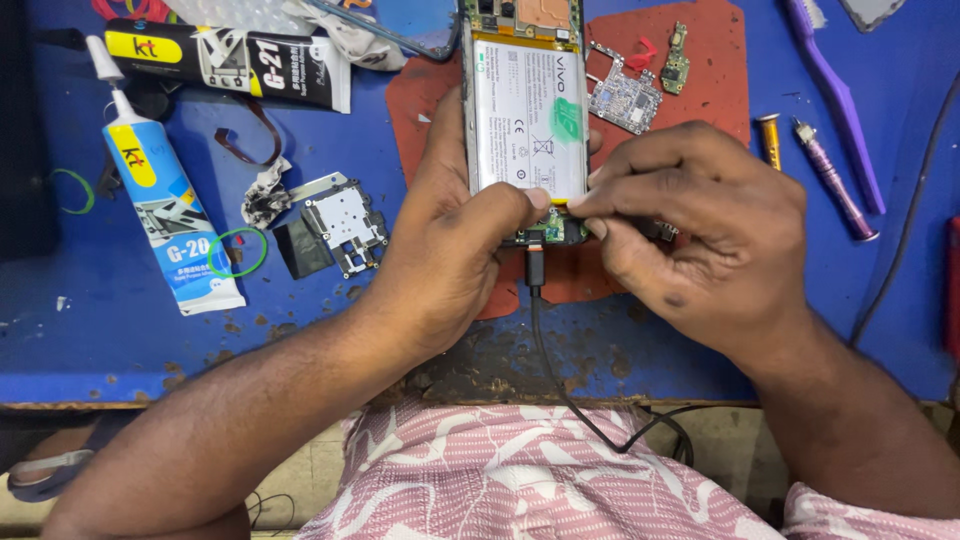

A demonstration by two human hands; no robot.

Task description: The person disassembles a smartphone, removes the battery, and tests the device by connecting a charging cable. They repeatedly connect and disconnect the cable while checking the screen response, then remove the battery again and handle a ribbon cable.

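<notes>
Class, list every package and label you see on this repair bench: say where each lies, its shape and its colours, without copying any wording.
Glue tube: left on the blue bench, slanted, white and blue with a yellow patch.
Glue box: top left, long, black and white with a yellow patch.
Battery label: inside the opened phone between both hands, white rectangle with a green smear.

Opened phone (525,110): battery face white, smooth, semi-gloss, with a green smear. Mat (715,60) beneath the phone: red-brown, matt, rubbery. Table (120,330) around the mat: blue paint, worn, chipped, rough at near edge. Glue tube (165,215) left of the phone: glossy plastic. Circuit board (623,100) right of the phone: bare metal, dull shine. Cable (560,380): black, matt.
</notes>
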